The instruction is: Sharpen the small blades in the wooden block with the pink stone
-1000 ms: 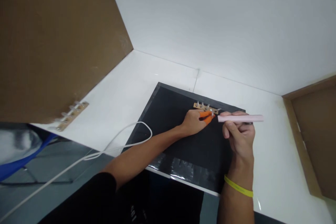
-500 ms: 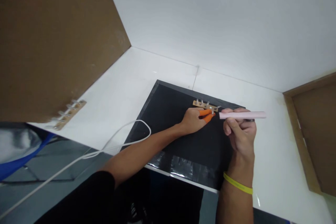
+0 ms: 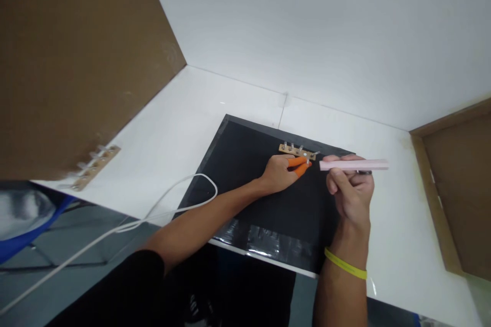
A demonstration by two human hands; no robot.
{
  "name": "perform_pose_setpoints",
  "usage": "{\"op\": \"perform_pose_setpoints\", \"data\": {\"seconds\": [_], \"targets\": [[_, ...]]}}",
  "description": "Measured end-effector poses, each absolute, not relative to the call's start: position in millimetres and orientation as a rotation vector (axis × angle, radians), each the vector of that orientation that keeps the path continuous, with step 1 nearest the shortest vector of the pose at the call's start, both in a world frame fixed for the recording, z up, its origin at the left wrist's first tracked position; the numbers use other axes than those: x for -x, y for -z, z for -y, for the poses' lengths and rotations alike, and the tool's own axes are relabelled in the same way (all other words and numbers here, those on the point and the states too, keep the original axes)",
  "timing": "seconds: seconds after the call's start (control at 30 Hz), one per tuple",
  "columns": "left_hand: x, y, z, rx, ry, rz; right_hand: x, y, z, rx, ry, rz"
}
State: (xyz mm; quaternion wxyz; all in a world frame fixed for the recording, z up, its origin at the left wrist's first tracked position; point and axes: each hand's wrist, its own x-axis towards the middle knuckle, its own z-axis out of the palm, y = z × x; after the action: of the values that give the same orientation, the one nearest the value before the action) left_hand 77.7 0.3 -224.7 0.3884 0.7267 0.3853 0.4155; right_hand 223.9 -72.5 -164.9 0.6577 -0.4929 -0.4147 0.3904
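My left hand (image 3: 278,173) has orange covers (image 3: 297,162) on two fingers. Their tips pinch a small whitish piece (image 3: 307,161), too small to name, at the near side of a wooden strip (image 3: 293,150). Several small clear pieces stick up from this strip, which lies on a black mat (image 3: 245,163). My right hand (image 3: 351,189) is closed around a long pale pink bar (image 3: 353,164), held level above the mat's right side. The bar's left end points toward the wooden strip, apart from it. A small dark part (image 3: 364,171) shows under the bar.
A second wooden strip (image 3: 95,167) with clear pieces lies at the left table edge, beside a brown panel (image 3: 84,61). A white cable (image 3: 180,209) loops near my left forearm. A white wall (image 3: 307,25) stands behind, a brown frame (image 3: 433,204) at right.
The whole view has shifted slightly. Both hands keep nearly the same places and grips. The pink bar has turned a little, showing more of the dark part beneath it.
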Motion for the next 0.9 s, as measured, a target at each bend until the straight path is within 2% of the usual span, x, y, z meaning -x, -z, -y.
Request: {"op": "perform_pose_setpoints", "data": {"seconds": [0.07,0.2,0.33,0.47,0.67,0.9], "targets": [[-77.5,224.2,-0.5,-1.851,-1.055,-0.981,-223.3,164.7,72.1,1.115,-0.852,0.925],[-77.2,223.4,-1.4,-1.864,-1.044,-0.970,-221.6,165.6,71.3,1.118,-1.014,1.025],[-76.1,221.4,-1.2,-1.864,-1.043,-0.969,-220.0,167.0,72.1,1.106,-0.901,0.948],[-74.9,218.7,-0.1,-1.868,-1.029,-0.954,-220.7,167.9,72.2,1.070,-1.049,1.013],[-76.1,218.9,-1.4,-1.856,-1.039,-0.969,-213.9,166.4,67.6,1.106,-0.845,0.955],[-51.3,210.1,26.0,-1.870,-1.045,-0.923,-171.8,148.0,140.5,1.144,-0.925,1.217]]}}
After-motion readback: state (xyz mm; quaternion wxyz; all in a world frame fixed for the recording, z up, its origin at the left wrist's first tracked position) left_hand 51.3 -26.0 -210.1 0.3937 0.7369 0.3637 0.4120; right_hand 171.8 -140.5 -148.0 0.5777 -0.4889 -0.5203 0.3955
